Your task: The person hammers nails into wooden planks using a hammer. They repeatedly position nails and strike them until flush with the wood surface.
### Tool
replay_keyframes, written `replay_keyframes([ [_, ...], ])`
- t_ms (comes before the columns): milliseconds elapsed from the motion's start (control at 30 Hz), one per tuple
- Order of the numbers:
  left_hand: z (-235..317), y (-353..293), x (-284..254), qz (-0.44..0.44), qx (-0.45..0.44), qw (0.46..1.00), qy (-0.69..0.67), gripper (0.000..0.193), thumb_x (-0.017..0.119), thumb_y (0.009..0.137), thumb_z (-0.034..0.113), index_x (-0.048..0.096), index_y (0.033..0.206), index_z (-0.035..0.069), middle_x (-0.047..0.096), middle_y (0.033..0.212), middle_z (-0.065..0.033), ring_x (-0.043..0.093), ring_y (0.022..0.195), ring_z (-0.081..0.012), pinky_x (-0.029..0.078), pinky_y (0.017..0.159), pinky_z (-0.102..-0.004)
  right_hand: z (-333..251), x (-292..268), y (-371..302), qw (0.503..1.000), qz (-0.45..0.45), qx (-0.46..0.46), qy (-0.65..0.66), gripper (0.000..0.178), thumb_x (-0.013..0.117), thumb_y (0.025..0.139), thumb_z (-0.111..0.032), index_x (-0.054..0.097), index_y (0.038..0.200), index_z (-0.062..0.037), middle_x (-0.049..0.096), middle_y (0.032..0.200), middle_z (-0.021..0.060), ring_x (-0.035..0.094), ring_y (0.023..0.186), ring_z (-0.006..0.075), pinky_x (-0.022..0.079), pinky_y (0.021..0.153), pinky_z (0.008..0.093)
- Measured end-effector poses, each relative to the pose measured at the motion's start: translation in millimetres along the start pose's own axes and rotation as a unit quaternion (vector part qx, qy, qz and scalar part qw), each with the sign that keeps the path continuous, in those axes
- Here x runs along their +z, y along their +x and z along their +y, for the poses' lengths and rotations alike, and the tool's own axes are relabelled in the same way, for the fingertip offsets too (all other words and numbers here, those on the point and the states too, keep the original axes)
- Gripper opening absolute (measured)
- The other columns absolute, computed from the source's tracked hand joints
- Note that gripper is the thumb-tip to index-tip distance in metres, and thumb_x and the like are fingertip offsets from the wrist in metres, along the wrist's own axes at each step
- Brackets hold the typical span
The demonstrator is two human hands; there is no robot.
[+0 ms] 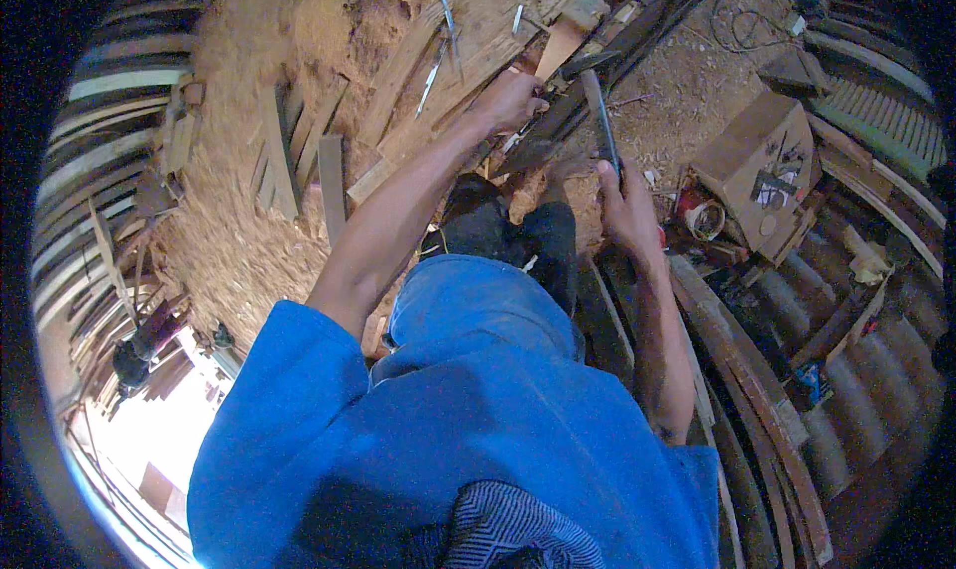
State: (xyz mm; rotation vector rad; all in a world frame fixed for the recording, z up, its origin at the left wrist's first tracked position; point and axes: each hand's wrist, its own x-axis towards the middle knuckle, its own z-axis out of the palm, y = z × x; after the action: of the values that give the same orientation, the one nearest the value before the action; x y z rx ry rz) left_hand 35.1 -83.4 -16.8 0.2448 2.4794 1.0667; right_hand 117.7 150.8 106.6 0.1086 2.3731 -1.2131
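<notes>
My right hand is wrapped round the handle of a hammer. The hammer's dark head is over the workpiece area, beside a pale, tapered piece of wood. At the near end of that pale wood is my left hand, its fingers curled closed. What they grip, if anything, is hidden. Under and beyond my left hand lies a wide, rough wooden board. A long dark beam runs up to the right beside it.
Thin metal tools lie on the board. Loose wood offcuts rest on the sawdust-covered ground to the left. At right stand a brown box and a red-and-white tin. Curved planks lie by my right arm.
</notes>
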Motion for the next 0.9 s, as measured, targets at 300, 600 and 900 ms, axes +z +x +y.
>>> replay_keyframes([
  [300,-11,8,5,-0.002,0.021,1.000,-0.011,0.030,0.075,0.076,0.024,0.070,0.097,0.002,0.068,0.089,-0.0215,0.067,0.084,-0.0345,0.052,0.075,-0.0434,7,-1,10,1.000,-0.008,0.015,-0.002,0.039,0.049,0.099,-0.039,0.055,0.110,-0.0029,0.051,0.069,0.0037,0.050,0.063,0.0134,0.040,0.057,0.0304],
  [600,-16,14,5,-0.056,0.000,0.998,0.007,0.029,0.075,0.076,0.024,0.069,0.093,0.001,0.067,0.085,-0.0230,0.067,0.084,-0.0372,0.052,0.074,-0.0450,-2,-11,11,0.997,-0.032,0.063,0.017,0.041,0.047,0.099,-0.037,0.053,0.112,0.0011,0.057,0.076,0.0119,0.057,0.071,0.0236,0.045,0.067,0.0381],
  [900,-20,6,7,-0.047,0.045,0.997,0.032,0.025,0.074,0.076,0.018,0.070,0.094,0.002,0.067,0.088,-0.0228,0.067,0.082,-0.0364,0.051,0.072,-0.0448,-7,-19,10,0.999,0.004,0.022,-0.045,0.041,0.048,0.098,-0.040,0.053,0.103,0.0013,0.057,0.074,0.0119,0.057,0.068,0.0255,0.045,0.064,0.0391],
])
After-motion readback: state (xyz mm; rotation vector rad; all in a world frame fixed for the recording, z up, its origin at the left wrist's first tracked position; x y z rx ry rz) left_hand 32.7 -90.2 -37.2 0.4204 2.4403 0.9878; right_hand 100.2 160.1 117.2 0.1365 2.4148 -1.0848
